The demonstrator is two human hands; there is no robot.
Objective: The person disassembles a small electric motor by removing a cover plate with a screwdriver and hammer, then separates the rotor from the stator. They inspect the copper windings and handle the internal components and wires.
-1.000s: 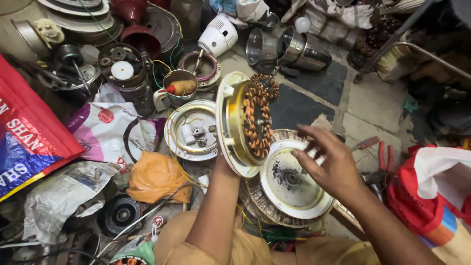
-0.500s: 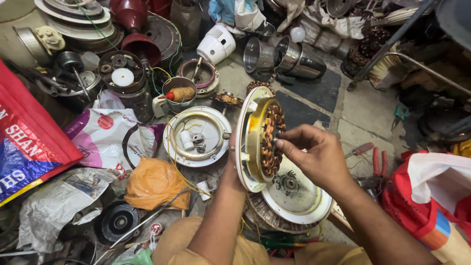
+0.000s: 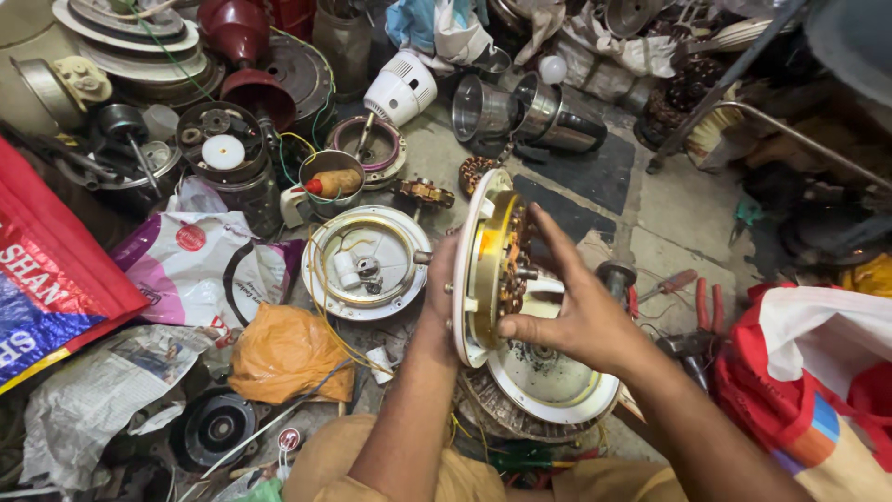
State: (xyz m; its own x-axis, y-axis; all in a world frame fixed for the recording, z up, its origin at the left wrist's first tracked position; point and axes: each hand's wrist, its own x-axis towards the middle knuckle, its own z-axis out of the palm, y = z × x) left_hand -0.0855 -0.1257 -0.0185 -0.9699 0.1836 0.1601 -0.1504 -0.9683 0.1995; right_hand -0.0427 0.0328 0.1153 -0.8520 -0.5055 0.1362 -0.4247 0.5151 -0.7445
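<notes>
Left hand [image 3: 439, 296] clamps the white rim of the fan motor housing [image 3: 488, 265], holding it on edge above a white cover plate [image 3: 548, 381]. Right hand [image 3: 574, 311] spreads loosely over its copper windings [image 3: 516, 270], fingers extended, thumb pressing the lower face, forearms angling up from below.

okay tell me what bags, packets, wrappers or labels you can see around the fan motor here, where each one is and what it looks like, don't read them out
Woven sack: far left edge, red and blue, large pale lettering.
Plastic packet: left of the open white motor cover, crumpled, white and pink, with a red round mark.
Newspaper: lower left, crumpled, grey print.
Orange bag: below the packet, plain, bunched.
Cloth bag: right edge, red and white.
</notes>
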